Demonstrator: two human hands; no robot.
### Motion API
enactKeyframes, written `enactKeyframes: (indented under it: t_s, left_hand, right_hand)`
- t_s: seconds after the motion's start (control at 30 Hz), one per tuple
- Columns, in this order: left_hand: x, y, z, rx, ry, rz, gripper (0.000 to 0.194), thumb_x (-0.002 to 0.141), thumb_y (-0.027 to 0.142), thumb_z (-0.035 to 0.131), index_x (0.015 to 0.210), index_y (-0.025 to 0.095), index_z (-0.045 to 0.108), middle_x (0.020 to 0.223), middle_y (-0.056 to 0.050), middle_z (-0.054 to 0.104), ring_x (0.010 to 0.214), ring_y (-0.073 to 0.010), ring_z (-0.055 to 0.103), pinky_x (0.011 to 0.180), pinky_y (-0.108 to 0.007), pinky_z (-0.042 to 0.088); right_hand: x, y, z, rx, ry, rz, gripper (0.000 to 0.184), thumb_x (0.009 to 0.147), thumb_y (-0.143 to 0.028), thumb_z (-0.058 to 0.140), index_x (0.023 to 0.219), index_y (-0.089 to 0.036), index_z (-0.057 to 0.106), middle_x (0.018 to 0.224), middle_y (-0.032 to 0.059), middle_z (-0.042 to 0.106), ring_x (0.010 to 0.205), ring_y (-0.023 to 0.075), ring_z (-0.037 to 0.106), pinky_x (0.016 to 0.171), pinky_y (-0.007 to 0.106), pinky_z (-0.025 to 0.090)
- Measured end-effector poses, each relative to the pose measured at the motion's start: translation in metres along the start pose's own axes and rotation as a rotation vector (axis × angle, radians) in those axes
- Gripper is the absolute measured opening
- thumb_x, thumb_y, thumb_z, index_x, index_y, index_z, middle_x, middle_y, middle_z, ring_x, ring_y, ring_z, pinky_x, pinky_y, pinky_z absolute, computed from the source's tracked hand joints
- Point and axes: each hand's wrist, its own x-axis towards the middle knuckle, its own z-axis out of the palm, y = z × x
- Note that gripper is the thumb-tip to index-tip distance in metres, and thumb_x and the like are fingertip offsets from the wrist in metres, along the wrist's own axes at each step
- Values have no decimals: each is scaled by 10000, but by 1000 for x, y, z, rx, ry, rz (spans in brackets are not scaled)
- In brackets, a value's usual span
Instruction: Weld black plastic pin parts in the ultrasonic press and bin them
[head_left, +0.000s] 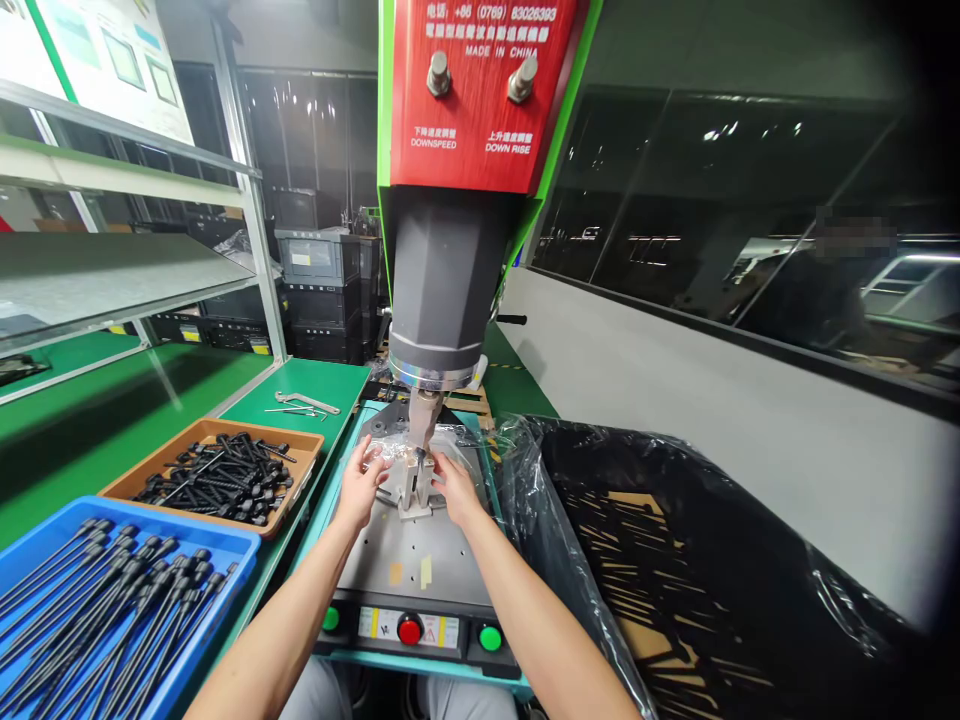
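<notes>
A metal fixture [415, 490] stands on the grey base plate of a press machine, with a small black part [420, 458] at its top. Directly above, the machine's metal horn [424, 418] points down, close to that part. My left hand [361, 484] is just left of the fixture, its fingers apart and nothing in it. On the other side, my right hand [454, 486] has its fingers stretched toward the fixture's top. Whether those fingertips touch the black part cannot be made out.
A blue tray [244, 545] of long black rods and an orange tray [311, 450] of shorter black pieces sit left. A wrench [307, 401] lies behind them. Green buttons [490, 638] and a red button [409, 629] line the front. A black-lined bin [555, 520] stands right.
</notes>
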Motion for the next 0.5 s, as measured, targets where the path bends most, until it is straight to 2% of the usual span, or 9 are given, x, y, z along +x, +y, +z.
enactKeyframes:
  t_s: [0.2,0.37,0.5]
  left_hand:
    - [-16,0,-5,-2,-59,-44,885,767,413,733,1498,325,241,1317,-149,539,941,-201,691,787,-304,529]
    - [-30,-2,-11,0,-145,-79,912,794,419,715,1510,371,153,1350,-162,529,952,-212,691,795,-323,533]
    - [-45,1,-15,11,-191,-113,956,799,418,713,1520,352,89,1280,-162,594,910,-206,698,806,-345,534]
  right_hand:
    - [-4,5,0,34,-10,19,460,658,-602,706,938,-238,727,1062,76,710,1059,271,614,785,350,515]
    - [-7,5,-1,39,-16,36,538,652,-654,685,981,-230,715,1100,95,704,1095,275,604,809,362,504]
    - [-10,6,-2,20,-10,52,551,681,-678,656,1002,-232,704,1156,109,686,1152,290,579,868,409,486]
